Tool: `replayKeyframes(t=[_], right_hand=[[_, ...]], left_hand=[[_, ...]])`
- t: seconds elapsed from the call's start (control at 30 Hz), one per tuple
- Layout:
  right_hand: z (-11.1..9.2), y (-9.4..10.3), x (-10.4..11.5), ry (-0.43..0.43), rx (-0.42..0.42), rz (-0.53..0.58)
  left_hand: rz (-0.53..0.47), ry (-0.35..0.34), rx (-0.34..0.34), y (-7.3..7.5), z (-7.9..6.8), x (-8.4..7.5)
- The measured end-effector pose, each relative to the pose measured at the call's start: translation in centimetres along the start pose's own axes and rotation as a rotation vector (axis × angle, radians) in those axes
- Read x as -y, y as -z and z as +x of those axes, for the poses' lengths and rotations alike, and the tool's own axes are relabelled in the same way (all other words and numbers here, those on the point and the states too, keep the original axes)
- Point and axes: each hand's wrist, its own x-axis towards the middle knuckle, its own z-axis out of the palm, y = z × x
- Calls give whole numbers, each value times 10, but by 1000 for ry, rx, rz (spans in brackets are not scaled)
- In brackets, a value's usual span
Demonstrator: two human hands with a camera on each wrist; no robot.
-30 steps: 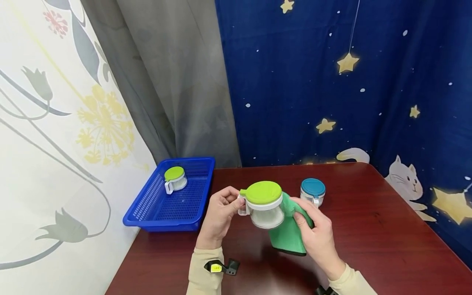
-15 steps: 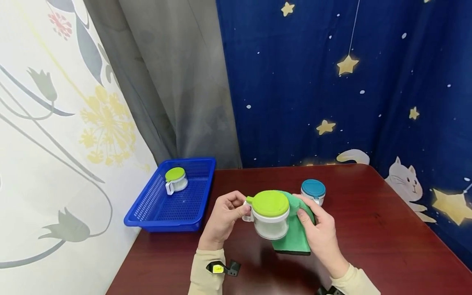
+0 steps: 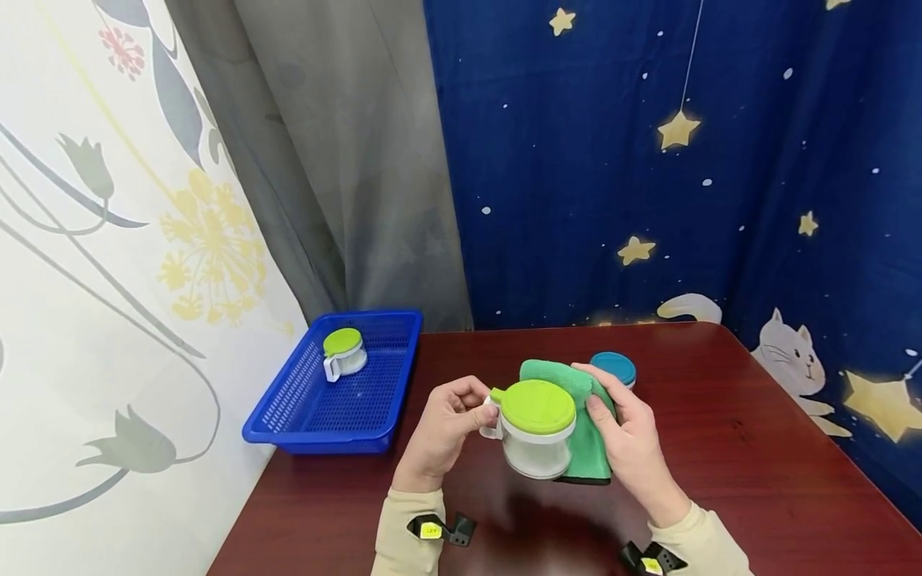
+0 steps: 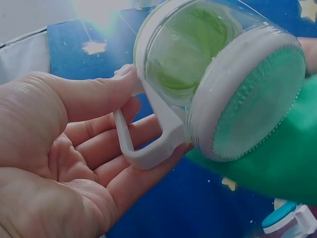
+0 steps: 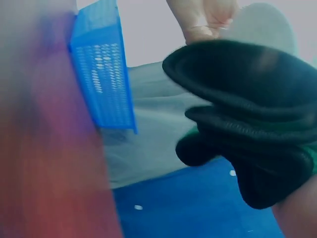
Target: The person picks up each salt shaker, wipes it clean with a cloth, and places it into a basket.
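Observation:
My left hand pinches the white handle of a clear jar with a lime-green lid, held just above the dark red table. In the left wrist view the jar shows its underside. My right hand holds a green cloth against the jar's right side; the cloth fills the blurred right wrist view. A teal-lidded jar stands on the table just behind the cloth, partly hidden.
A blue perforated basket sits at the table's back left corner with another green-lidded jar inside it. Curtains hang close behind and to the left. The basket also shows in the right wrist view.
The jar has moved a little lower and to the right. The green cloth has come up behind the jar, and now covers part of the teal-lidded jar.

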Motion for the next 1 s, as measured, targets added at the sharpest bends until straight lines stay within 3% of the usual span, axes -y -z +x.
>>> replayKeyframes(t=[0.17, 0.3, 0.57, 0.83, 1.0], right_hand=[[-13, -6, -15, -117, 70, 25], [-19, -10, -22, -199, 50, 29], [-11, -5, -19, -179, 79, 100], [7, 5, -5, -154, 80, 196], [9, 4, -8, -165, 129, 252]], left_hand=[[-26, -15, -3, 1, 0, -3], [-35, -11, 10, 3, 1, -2], [-75, 34, 64, 2, 1, 6], [-82, 88, 137, -12, 4, 13], [-80, 95, 123, -16, 5, 12]])
